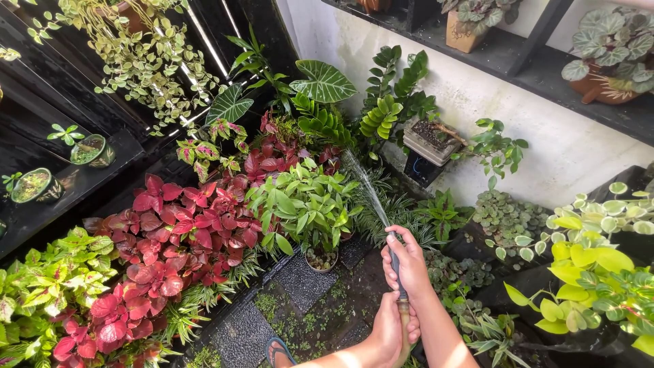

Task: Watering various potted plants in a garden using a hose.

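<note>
Hose (403, 310) gripped by both hands, spraying water over potted plants.
Right hand (409, 262) closed near nozzle; left hand (392, 330) closed lower. Green-leaved pot plant (306, 204) and red coleus (177, 238) stand alongside.

1. Free room lies only over the paved path (300, 283), a narrow strip of dark stone and moss.
2. Left of the path, red-leaved plants (174, 238) crowd right up to its edge.
3. At the path's far end, a green potted plant (306, 204) blocks the way through.
4. Right of the path, yellow-green foliage (593, 272) and low creepers close in.
5. Beyond the path, a white wall (545, 150) under a black shelf (511, 58) closes the far side.
</note>
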